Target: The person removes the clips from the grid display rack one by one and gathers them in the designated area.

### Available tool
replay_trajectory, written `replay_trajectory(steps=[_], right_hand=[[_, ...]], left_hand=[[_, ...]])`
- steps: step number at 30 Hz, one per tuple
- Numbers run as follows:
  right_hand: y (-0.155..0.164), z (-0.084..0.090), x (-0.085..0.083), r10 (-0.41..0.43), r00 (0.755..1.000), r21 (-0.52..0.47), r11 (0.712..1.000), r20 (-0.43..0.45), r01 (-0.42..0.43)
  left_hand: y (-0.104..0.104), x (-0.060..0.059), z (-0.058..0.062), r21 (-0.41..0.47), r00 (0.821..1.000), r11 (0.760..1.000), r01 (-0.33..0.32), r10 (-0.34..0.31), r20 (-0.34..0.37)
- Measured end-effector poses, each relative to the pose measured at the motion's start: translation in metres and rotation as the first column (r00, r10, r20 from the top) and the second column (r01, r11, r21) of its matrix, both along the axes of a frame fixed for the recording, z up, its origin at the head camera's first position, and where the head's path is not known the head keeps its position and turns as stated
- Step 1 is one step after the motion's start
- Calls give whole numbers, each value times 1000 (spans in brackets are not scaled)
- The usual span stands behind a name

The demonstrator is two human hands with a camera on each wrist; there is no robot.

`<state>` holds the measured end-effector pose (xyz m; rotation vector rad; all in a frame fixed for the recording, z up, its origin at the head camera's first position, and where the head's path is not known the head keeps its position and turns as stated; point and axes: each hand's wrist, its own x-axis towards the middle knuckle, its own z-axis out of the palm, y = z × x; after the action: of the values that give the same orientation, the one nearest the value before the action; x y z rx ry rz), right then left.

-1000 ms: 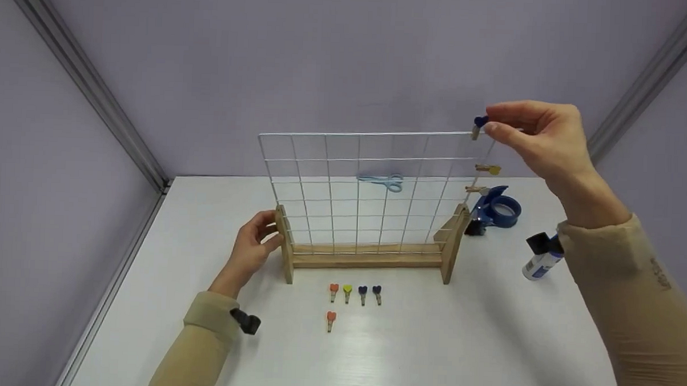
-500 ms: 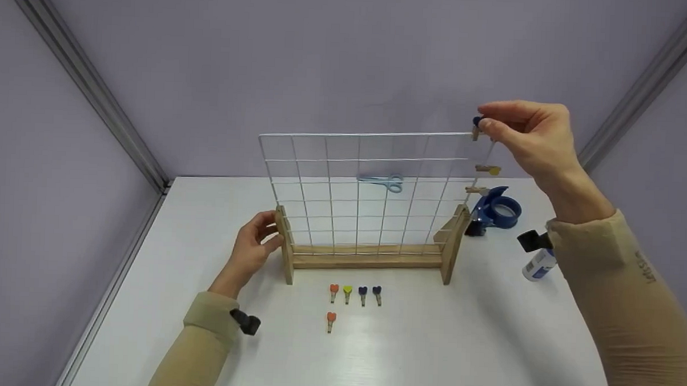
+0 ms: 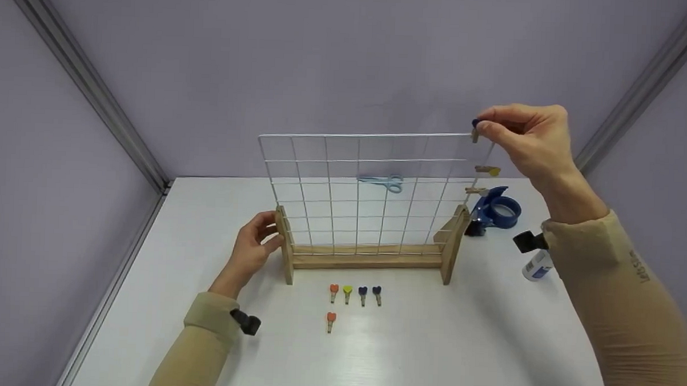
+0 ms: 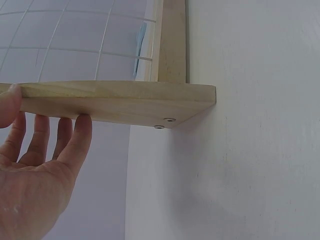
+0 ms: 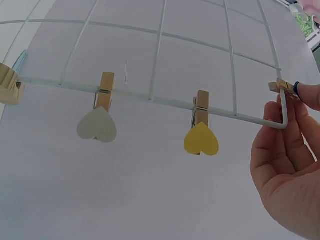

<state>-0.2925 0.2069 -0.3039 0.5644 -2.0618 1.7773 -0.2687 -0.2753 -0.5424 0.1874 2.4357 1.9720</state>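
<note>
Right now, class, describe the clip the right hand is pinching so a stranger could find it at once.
Find the white wire grid standing in its wooden base. At its top right corner the right hand pinches a wooden clip with a dark blue heart; the yellow-heart clip hangs lower on that edge.

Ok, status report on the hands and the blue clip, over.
Right hand pinches blue clip at grid top right corner. Left hand holds the stand's left foot. Two clips below, nothing blocking.

A small wooden clothespin (image 3: 475, 131), apparently blue-headed, sits at the wire grid's (image 3: 366, 188) top-right corner.
</note>
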Motion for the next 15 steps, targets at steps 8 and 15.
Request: replay_trajectory(steps=[8, 15], right_hand=[[-6, 1, -2, -5, 995, -150, 989, -103, -11], [-8, 2, 8, -12, 981, -196, 980, -196, -27]], left_hand=[[0, -2, -1, 17, 1000, 1000, 4, -4, 5], [0, -1, 0, 15, 1000, 1000, 4, -4, -4]])
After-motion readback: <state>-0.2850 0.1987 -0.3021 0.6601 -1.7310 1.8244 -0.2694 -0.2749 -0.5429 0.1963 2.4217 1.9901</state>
